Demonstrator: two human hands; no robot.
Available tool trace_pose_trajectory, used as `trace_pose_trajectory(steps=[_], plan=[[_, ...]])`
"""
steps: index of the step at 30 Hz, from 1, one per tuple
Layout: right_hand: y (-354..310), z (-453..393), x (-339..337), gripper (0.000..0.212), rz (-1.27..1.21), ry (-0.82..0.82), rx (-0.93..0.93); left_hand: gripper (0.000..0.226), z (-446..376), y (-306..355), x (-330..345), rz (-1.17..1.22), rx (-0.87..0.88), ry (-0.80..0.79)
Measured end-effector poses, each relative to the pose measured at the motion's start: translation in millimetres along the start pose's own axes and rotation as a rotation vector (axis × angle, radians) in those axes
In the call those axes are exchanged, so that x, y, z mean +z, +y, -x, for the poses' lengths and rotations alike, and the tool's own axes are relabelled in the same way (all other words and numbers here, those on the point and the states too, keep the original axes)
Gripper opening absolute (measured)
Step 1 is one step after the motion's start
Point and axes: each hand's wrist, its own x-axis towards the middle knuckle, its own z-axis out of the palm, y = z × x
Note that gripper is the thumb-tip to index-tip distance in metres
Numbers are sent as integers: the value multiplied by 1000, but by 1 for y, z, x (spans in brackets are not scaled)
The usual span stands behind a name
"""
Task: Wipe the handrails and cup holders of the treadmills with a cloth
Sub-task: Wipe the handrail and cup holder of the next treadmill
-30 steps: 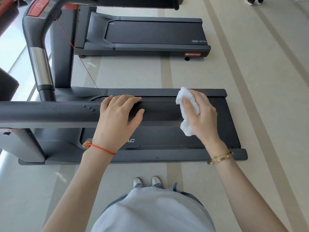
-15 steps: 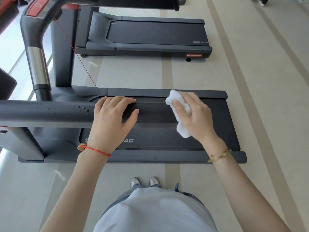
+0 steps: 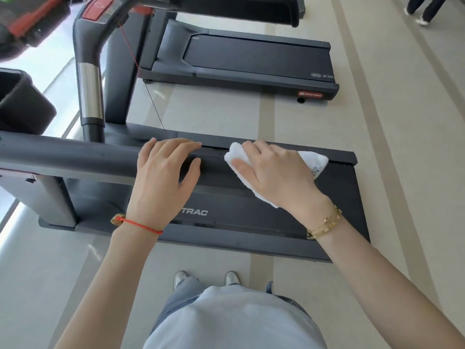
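A dark grey handrail (image 3: 63, 157) of the near treadmill runs across from the left edge to the middle. My left hand (image 3: 161, 182) rests on it, fingers lying along the top and thumb on the near side. Just to the right, my right hand (image 3: 274, 172) holds a white cloth (image 3: 235, 154) wrapped over the rail's end. Its fingers are curled over the far side and its thumb lies on the cloth. Cloth ends stick out to the right of the hand and below it.
The near treadmill's deck (image 3: 339, 197) lies under the rail. A second treadmill (image 3: 251, 59) stands beyond it. An upright handle with a silver section (image 3: 90, 91) and a thin red cord rise at left, beside a dark cup holder (image 3: 22, 102). A person's legs (image 3: 422, 8) are at top right.
My right hand has slid the cloth left along the rail toward my left hand and now lies flatter over it. My left hand has stayed on the rail.
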Motion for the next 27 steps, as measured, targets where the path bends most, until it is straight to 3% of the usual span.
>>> trace_pose_trajectory(steps=[10,20,27], plan=[[-84,-50,6,46,-10,104,-78,28,6,-96,-51,-33,-98,61],[-200,-117,12,52,2,96,-112,27,7,-200,-93,-46,-97,97],[-195,-84,22,45,-29,275,-54,22,7,-238,-96,-41,-28,84]])
